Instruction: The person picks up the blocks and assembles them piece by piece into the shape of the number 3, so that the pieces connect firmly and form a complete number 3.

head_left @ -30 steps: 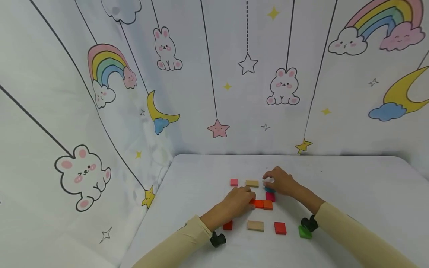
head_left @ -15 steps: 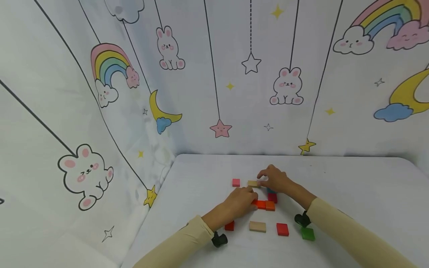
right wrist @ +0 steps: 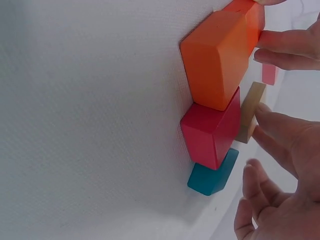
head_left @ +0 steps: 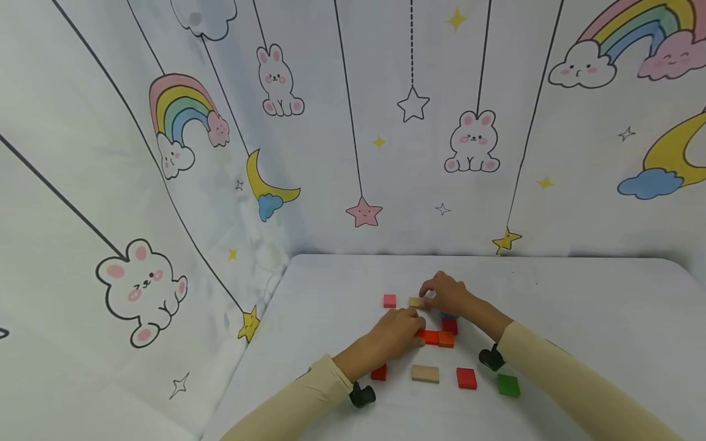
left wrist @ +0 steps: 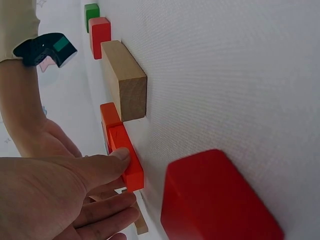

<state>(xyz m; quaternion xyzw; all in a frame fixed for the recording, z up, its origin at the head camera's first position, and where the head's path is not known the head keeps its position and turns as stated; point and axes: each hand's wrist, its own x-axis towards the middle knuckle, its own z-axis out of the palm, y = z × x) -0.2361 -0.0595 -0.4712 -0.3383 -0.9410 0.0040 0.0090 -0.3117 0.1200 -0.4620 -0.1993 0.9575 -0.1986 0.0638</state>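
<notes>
Both hands busy on the white counter [head_left: 595,318].

Left hand [head_left: 388,335]: thumb and forefinger pinch the red-orange block [head_left: 431,337], other fingers fairly straight. Head view gives only the back of that hand and the block's right part. Left wrist view shows the thumb tip on the block's face; right wrist view has the block between thumb and finger.

Right hand [head_left: 448,295]: thumb and forefinger pinch the right end of the far wooden block [head_left: 416,302], remaining fingers loosely bent, off it. Right wrist view shows both tips on the wood; can't tell how firm the grip is.

Far wooden block sits just right of the pink block [head_left: 390,301]. Orange block [head_left: 446,339] butts against the red-orange one's right end. Crimson block [head_left: 449,325] is just behind orange, teal block [right wrist: 212,172] just behind crimson. Teal is mostly under the right hand in head view, plain in right wrist view.

Front row, left to right: left red block [left wrist: 215,200], near wooden block [head_left: 425,373], right red block [head_left: 466,378], green block [head_left: 508,386]. Left red is partly covered by the left wrist in head view; left wrist view has it large, cut by the bottom edge.
</notes>
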